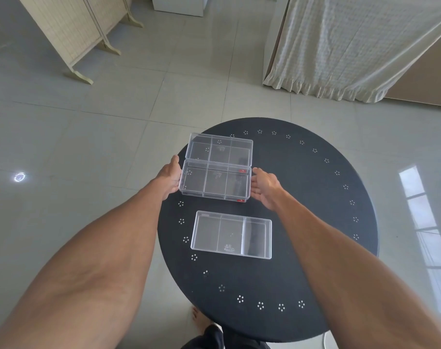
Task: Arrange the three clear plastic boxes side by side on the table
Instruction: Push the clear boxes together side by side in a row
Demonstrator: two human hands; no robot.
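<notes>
Three clear plastic boxes with inner dividers sit on a round black table (315, 197). The far box (219, 149) lies near the table's back-left edge. Directly in front of it, with long sides touching, is the middle box (214, 182), which has small red marks on its right end. My left hand (170, 177) is pressed against its left end, and my right hand (264, 187) cups its right end with fingers spread. The near box (230, 234) lies alone closer to me, with a gap between it and the middle box.
The table has rings of small white dot clusters along its rim and stands on a glossy tiled floor. A folding screen (70, 28) stands at the back left and a curtain (353, 46) hangs at the back right. A bare foot (199, 321) shows under the table's near edge.
</notes>
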